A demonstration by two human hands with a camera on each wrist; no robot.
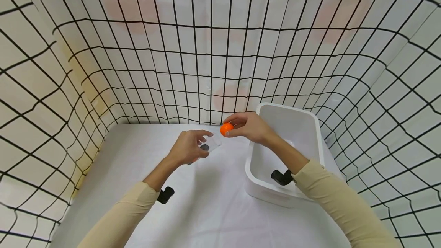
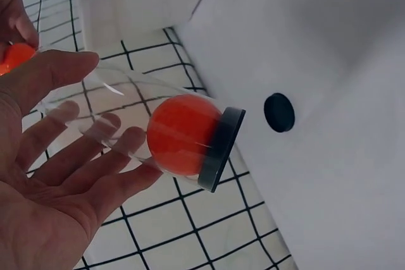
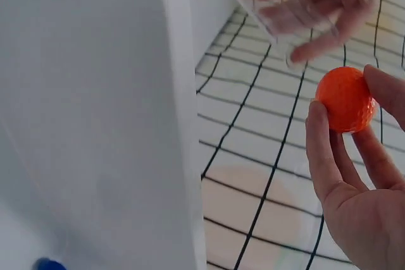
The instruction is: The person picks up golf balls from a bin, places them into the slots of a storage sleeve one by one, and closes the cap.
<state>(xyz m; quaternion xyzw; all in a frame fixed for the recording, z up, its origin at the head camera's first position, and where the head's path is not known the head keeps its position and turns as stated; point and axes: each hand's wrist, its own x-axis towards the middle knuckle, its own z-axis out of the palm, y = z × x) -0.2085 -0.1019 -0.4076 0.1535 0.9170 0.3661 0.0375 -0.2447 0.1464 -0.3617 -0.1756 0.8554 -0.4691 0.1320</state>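
Observation:
My left hand (image 1: 187, 147) grips a clear plastic tube (image 2: 120, 83), held tilted with its mouth toward the right. An orange ball (image 2: 182, 134) sits inside at the far end, against a dark cap (image 2: 223, 150) that closes that end. Thumb and fingertips of my right hand (image 1: 250, 127) pinch a dimpled orange golf ball (image 3: 346, 99). In the head view this golf ball is just beyond the tube's mouth, a small gap apart. On the white cloth below lies a loose dark round cap (image 2: 280, 112).
A white bin (image 1: 253, 175) stands at the right, under my right forearm. Something small and blue (image 3: 49, 264) shows at its bottom in the right wrist view. Black netting (image 1: 211, 54) encloses the back and both sides of the white-covered table (image 1: 131, 156).

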